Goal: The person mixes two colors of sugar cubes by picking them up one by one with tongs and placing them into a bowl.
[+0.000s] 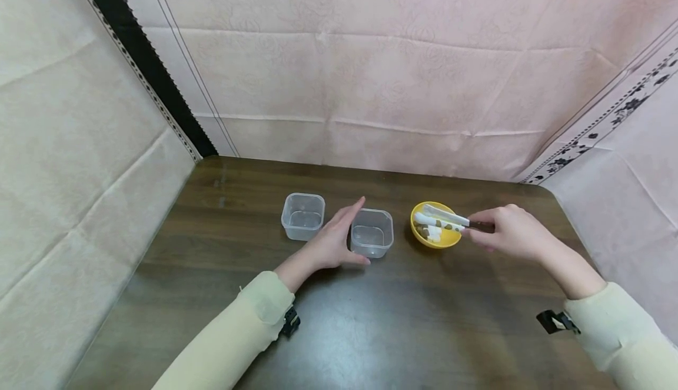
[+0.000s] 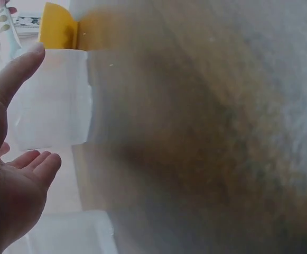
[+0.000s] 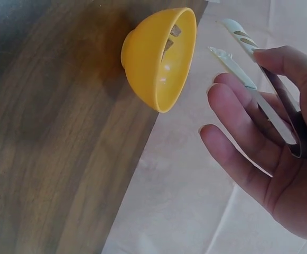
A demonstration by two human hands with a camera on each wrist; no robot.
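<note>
My right hand [image 1: 511,231] holds a pair of tongs [image 1: 479,226] with white, spotted tips and a dark metal bend. Thumb and fingers pinch its two arms, and the tips are parted over a yellow bowl [image 1: 450,239]. Small brown pieces [image 3: 169,45] lie in the bowl, and something white [image 1: 434,235] shows there in the head view. My left hand [image 1: 333,240] is spread around the left side of a clear plastic container [image 1: 372,232], thumb on the near side, fingers toward the far side. Whether it touches the wall, I cannot tell.
A second clear container [image 1: 303,216] stands to the left, behind the left wrist. Everything is on a dark wooden table [image 1: 339,343]. Light patterned cloth [image 1: 371,96] hangs behind the table and at both sides.
</note>
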